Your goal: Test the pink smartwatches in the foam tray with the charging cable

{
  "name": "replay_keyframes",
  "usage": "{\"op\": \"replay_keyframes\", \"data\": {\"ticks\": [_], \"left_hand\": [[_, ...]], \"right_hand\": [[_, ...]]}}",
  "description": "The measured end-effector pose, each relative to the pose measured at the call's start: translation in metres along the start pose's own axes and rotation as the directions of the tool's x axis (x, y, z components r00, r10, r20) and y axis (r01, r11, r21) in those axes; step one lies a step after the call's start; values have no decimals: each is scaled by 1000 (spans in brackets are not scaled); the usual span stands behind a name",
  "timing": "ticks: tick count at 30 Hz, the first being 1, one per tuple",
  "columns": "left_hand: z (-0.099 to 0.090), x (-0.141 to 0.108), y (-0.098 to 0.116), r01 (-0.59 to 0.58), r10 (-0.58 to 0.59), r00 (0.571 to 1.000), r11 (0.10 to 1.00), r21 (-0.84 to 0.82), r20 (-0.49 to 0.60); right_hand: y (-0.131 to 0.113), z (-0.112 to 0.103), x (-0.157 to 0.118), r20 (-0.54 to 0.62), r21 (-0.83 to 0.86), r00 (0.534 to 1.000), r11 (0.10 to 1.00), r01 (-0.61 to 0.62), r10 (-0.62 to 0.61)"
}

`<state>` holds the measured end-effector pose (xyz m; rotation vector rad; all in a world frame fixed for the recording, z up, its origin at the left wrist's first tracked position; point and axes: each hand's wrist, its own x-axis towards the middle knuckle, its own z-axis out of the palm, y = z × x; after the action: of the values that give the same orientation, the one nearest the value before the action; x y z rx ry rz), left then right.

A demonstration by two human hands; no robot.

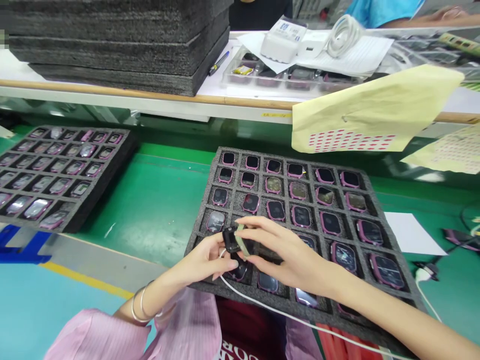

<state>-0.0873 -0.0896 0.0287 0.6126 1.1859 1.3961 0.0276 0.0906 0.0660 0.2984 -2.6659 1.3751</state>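
Observation:
Above the near left part of a dark foam tray (191, 245), my two hands meet. My left hand (210, 260) is closed, pinching a small black square piece (230, 240); a white cable (255, 301) runs from these fingers toward the lower right. My right hand (283, 250) grips a watch case with a pale green rim (242, 242) by its edges, tilted on its side against the black piece. Whether the two are joined, I cannot tell. Around them, the tray's pockets hold several purple-framed watches (301, 216), mostly with dark screens.
Another foam tray of watches (41, 185) lies at the left on the green table (161, 200). Stacked black foam (123, 45) stands on the shelf above, beside a pen (218, 64) and a clear plastic tray (258, 82). Yellow paper (360, 112) hangs over the shelf edge.

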Motion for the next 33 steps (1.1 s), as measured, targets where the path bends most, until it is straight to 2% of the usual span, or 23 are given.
{"op": "replay_keyframes", "data": {"ticks": [2,5,8,12,14,16,19,22,25,29,33], "left_hand": [[0,0,1,2,-1,1000,1000,-4,17],[1,1,0,-15,15,1000,1000,4,-5],[4,4,-3,-30,34,994,999,36,-101],[8,7,-8,9,5,989,995,98,-145],[9,7,-10,32,-13,988,992,123,-151],[10,7,-12,41,-18,987,989,144,-161],[11,5,-12,25,-1,983,991,129,-184],[9,3,-11,0,16,981,997,81,-192],[7,1,-11,-19,29,977,999,49,-212],[6,0,-14,-32,43,972,998,50,-232],[5,1,-17,-23,34,973,998,51,-228]], "right_hand": [[0,3,-1,47,-207,995,973,100,-92],[1,5,-3,115,-283,990,953,113,-83],[3,8,-4,131,-177,990,981,76,-53],[13,20,-6,-26,-95,999,995,29,-32],[17,25,-8,-66,-79,997,996,31,-36],[18,22,-8,-65,-37,996,998,51,-54],[17,3,-7,-36,-7,998,999,49,-50],[22,-20,-2,57,-57,998,998,-31,34],[32,-30,4,73,-135,988,983,-125,135],[33,-13,10,84,-309,975,936,-169,204],[15,16,13,-12,-533,943,796,-287,332]]}}
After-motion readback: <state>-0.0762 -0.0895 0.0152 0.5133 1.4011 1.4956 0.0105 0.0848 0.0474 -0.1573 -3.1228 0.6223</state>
